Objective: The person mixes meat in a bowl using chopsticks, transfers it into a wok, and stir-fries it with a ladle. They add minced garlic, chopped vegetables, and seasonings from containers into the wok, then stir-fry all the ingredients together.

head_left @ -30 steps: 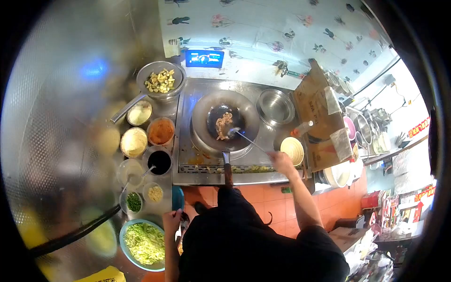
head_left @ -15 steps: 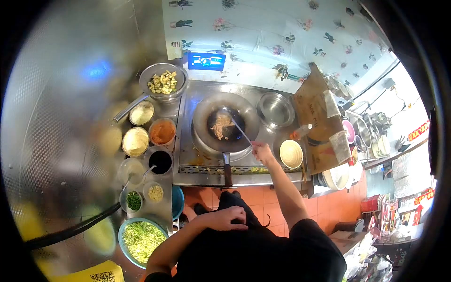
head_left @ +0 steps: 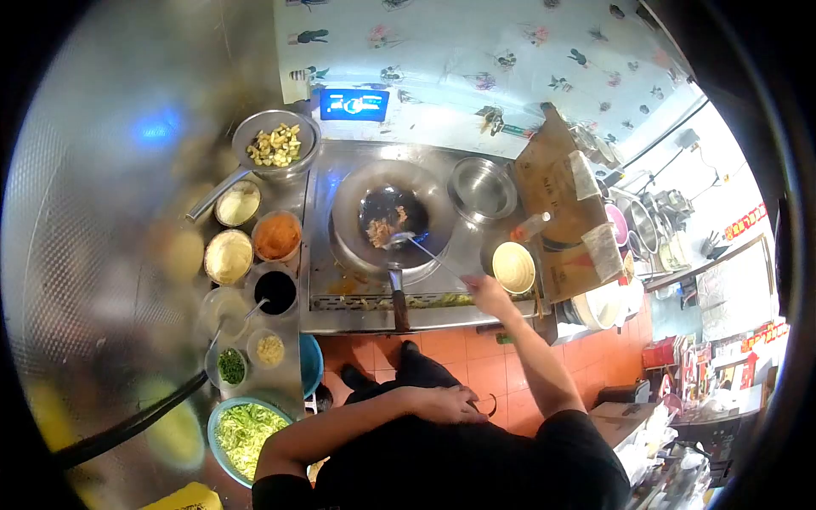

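My right hand (head_left: pixel 490 297) is closed around the handle of a long metal ladle (head_left: pixel 433 257). Its bowl end dips into a wok (head_left: pixel 347 212) on the stove, touching small browned pieces of food (head_left: pixel 380 230), perhaps meat. The wok's dark handle (head_left: pixel 399 306) points toward me. Against the front of my dark clothes lies my left hand (head_left: pixel 448 405), with its fingers laid over the cloth and nothing visible in it.
At the left stand a strainer of chopped vegetable (head_left: pixel 276 146), bowls of seasonings including dark sauce (head_left: pixel 275 292), and a basin of shredded greens (head_left: pixel 246 438). Right of the wok are a metal bowl (head_left: pixel 482 189), a woven-looking bowl (head_left: pixel 514 268), a bottle (head_left: pixel 531 227) and cardboard (head_left: pixel 552 212).
The ladle's bowl has come down toward the near side of the wok, and my right hand has drawn back toward me. The food has shifted. The whole view has moved slightly.
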The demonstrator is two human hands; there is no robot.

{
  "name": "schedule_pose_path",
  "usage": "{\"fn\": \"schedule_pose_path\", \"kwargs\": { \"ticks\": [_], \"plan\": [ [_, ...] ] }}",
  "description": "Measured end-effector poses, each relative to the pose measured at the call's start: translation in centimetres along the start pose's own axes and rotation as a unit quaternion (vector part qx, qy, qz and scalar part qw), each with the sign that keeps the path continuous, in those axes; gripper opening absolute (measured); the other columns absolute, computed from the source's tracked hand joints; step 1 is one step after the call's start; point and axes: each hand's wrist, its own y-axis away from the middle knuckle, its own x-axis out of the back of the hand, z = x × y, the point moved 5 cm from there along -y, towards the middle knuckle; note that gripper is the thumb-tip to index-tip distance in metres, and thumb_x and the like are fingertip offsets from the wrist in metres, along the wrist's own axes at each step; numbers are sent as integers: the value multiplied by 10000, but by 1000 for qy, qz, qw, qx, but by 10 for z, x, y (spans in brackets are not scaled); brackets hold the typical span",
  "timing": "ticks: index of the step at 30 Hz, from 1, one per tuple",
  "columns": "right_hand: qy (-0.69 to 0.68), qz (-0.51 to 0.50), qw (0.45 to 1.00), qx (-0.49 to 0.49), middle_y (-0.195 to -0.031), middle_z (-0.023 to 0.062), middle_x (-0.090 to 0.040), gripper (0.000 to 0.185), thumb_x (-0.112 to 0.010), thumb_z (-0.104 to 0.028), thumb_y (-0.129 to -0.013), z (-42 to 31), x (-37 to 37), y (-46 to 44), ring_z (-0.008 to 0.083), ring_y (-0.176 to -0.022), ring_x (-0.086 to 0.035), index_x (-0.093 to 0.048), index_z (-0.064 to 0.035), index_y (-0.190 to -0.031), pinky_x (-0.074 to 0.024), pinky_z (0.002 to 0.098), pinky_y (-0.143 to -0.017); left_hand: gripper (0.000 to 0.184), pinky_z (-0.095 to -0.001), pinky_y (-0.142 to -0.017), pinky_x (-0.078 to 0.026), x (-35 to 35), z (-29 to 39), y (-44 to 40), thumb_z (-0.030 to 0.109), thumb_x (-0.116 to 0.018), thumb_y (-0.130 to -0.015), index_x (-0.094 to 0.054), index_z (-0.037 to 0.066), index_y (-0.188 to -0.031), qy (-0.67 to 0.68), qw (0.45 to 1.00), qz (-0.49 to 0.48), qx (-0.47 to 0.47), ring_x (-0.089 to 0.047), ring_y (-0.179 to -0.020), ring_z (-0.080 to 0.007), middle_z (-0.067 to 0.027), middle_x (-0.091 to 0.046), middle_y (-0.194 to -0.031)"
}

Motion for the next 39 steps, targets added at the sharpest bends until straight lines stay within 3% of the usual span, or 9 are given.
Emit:
{"fn": "schedule_pose_path", "kwargs": {
  "ticks": [8, 14, 17, 24, 27, 32, 35, 36, 39],
  "plan": [
    [-184, 85, 973, -107, -653, 112, -610, 356, -512, -151, -895, 68, -52, -73, 183, -502, -573, -664, -79, -1209, -477, 347, -501, 501, -477, -1131, -293, 23, 4, -47, 440, -303, -1056, -579, 97, -1296, -2, 998, -55, 25, -377, -1323, -376, -232, -440, -1373],
    [-491, -7, 831, -262, -649, 37, -551, 377, -509, -79, -907, 57, -87, -73, 117, -485, -480, -605, 4, -1262, -365, 300, -400, 367, -439, -1075, -358, 14, -14, -72, 243, -359, -1056, -560, 84, -1318, -94, 993, -2, -69, -409, -1277, -364, -216, -465, -1343],
    [-482, -62, 853, -190, -644, 27, -521, 369, -545, -107, -920, 52, -77, -59, 96, -501, -459, -611, 0, -1267, -342, 280, -409, 341, -419, -1047, -370, 40, 6, -78, 234, -389, -1046, -596, 46, -1241, -31, 999, -27, 36, -444, -1243, -359, -204, -506, -1285],
    [-397, -113, 900, -143, -606, -14, -496, 396, -513, -72, -911, 50, -35, -11, 71, -472, -448, -627, -57, -1290, -366, 267, -421, 414, -397, -1091, -340, 61, -46, 25, 308, -374, -1054, -656, 8, -1018, 292, 891, 347, 24, -504, -1244, -292, -141, -563, -1262],
    [-311, -92, 941, -99, -630, 103, -589, 360, -535, -96, -903, 52, -46, -13, 170, -512, -543, -649, -67, -1244, -451, 334, -507, 366, -384, -1043, -399, 28, -72, 92, 249, -415, -1027, -669, 5, -929, 305, 783, 521, 148, -583, -1138, -279, -139, -644, -1114],
    [-188, 37, 981, -26, -767, 270, -594, 319, -566, -121, -893, 66, -57, -58, 256, -639, -649, -658, -50, -1190, -496, 395, -631, 336, -319, -664, -500, -141, -197, 182, 262, -500, -984, -660, 7, -836, 404, 477, 694, 357, -647, -711, -175, -99, -679, -755],
    [-224, 92, 970, -27, -752, 266, -594, 323, -562, -143, -901, 74, -31, -76, 268, -678, -678, -662, -70, -1199, -494, 399, -639, 335, -305, -514, -465, -315, -312, 230, 276, -534, -963, -595, 50, -723, 291, 561, 583, 511, -613, -586, -171, -96, -637, -657],
    [-218, 41, 971, -94, -994, 255, -668, 328, -550, -124, -893, 62, -13, -76, 414, -957, -658, -669, -75, -1195, -520, 432, -777, 329, -313, -517, -466, -326, -297, 225, 278, -534, -960, -599, 53, -730, 252, 571, 555, 550, -616, -593, -180, -101, -638, -661],
    [-235, 107, 963, -79, -922, 237, -697, 332, -552, -123, -890, 85, -43, -101, 378, -848, -693, -670, -54, -1192, -519, 408, -728, 311, -339, -526, -469, -349, -268, 200, 284, -534, -952, -608, 59, -750, 207, 594, 503, 593, -626, -614, -210, -115, -643, -675]
  ]
}}
